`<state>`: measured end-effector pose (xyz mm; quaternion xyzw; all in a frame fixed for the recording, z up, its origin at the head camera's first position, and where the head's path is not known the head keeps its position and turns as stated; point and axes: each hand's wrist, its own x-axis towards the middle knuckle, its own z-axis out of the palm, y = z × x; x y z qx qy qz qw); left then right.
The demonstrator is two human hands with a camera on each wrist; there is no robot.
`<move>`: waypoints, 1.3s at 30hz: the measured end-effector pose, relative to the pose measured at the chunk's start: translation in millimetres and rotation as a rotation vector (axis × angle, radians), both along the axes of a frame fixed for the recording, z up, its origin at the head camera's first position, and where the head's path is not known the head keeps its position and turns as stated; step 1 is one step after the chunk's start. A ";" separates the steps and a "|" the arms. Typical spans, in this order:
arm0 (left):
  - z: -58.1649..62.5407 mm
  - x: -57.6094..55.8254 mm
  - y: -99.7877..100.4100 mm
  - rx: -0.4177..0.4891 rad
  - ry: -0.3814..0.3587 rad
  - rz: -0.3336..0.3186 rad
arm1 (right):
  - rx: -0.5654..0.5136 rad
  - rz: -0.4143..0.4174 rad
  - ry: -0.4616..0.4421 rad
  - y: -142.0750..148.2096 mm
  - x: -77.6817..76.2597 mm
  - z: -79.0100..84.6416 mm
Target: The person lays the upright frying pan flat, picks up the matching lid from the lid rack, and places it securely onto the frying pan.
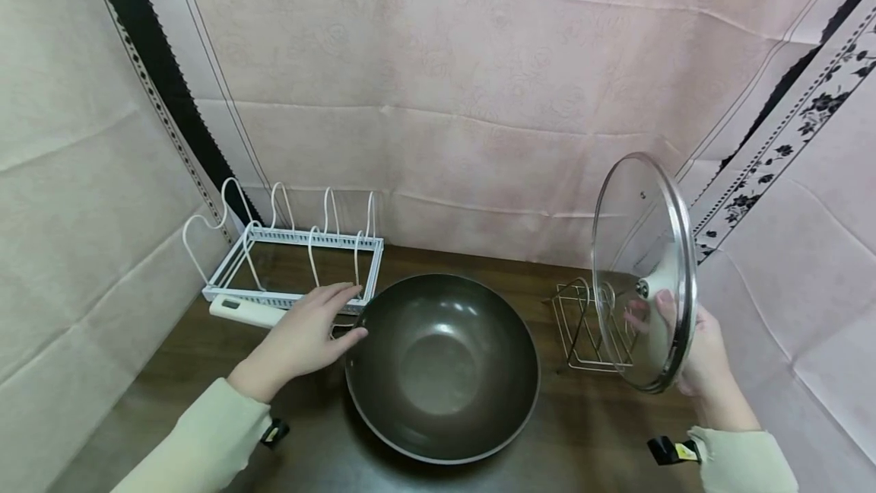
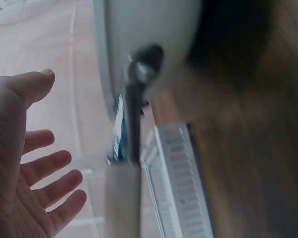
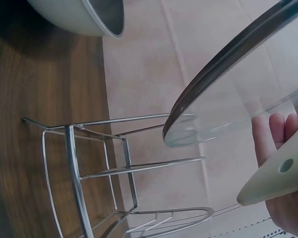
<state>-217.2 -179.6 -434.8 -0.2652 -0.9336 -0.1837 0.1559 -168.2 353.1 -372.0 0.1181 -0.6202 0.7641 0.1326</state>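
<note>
A dark wok (image 1: 438, 379) with a pale outer side rests on the wooden surface. Its white handle (image 1: 241, 311) points left. My left hand (image 1: 301, 337) is over the base of that handle, fingers spread; the left wrist view shows the palm and loose fingers (image 2: 64, 179) apart from the handle. On the right, my right hand (image 1: 708, 356) grips the pale knob-like handle (image 3: 273, 176) of a glass lid (image 1: 626, 227). The lid has a metal rim and stands almost upright in the air, its lower edge by a wire rack (image 3: 75, 163).
A white rack (image 1: 342, 242) with upright hoops stands behind the wok's handle at the left. Pinkish cloth walls (image 1: 479, 97) enclose the back and both sides. The wire rack sits to the right of the wok, partly seen through the lid.
</note>
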 end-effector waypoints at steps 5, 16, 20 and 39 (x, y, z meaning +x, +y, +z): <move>-9.7 7.1 -23.8 -0.014 0.028 0.041 | 0.081 -0.089 0.006 -4.2 0.0 3.6; -22.4 8.3 -46.7 -0.047 0.070 0.054 | 0.311 -0.197 0.101 -18.5 2.0 11.0; -26.3 6.5 -49.7 -0.049 0.092 0.040 | 0.301 -0.159 0.113 -25.3 0.7 13.9; -45.9 1.2 -48.9 -0.033 0.116 0.043 | 0.564 -0.181 0.133 -45.4 1.0 22.5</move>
